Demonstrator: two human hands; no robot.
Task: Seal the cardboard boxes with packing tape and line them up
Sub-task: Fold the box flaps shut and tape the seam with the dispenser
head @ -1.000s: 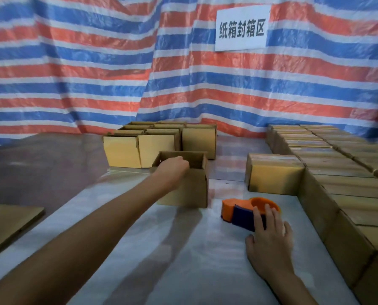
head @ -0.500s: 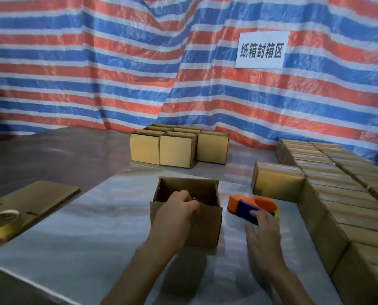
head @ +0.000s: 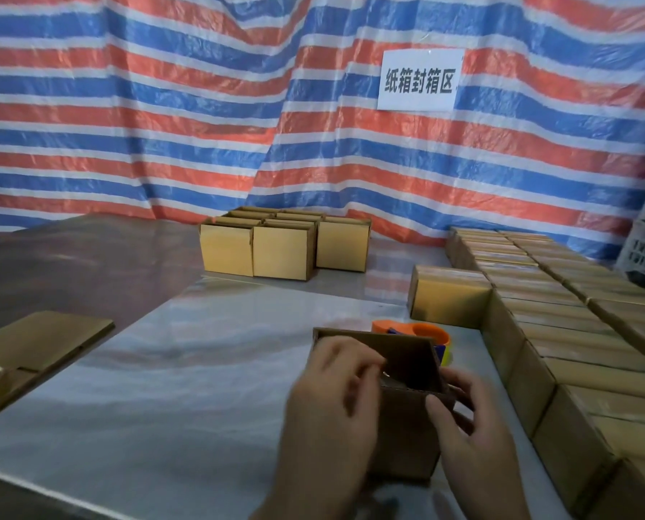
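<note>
Your left hand [head: 332,399] and right hand [head: 467,425] grip the untaped box [head: 407,441]; sealed boxes [head: 576,332] line the right, far boxes [head: 283,253] wait.

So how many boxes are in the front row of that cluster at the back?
3: a left box, a middle box touching it, and a right box set slightly further back. More stand behind them, partly hidden.

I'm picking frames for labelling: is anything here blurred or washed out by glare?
Head view: the left hand and right hand are motion-blurred on the box; the glossy table mirrors the striped tarp in soft glare, not washed out; the sign is sharp enough to read.
</note>
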